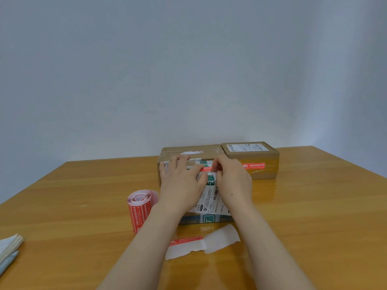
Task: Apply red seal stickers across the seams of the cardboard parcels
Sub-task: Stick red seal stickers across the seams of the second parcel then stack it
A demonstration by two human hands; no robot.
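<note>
Near the desk's [83,185] far edge: printed parcel [210,198], red seal sticker [206,169] across its top. Left hand [180,181], fingers spread flat, presses the sticker's left end; right hand [232,178] pinches its right end.

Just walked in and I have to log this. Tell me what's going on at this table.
A person is sealing the front parcel. The left hand lies flat on it, thumb at one end of a red sticker, while the right hand pinches the other end. Behind, the right rear parcel already carries a second sticker on its side. A roll stands left of the front parcel, and a torn backing strip lies on the table in front.
</note>
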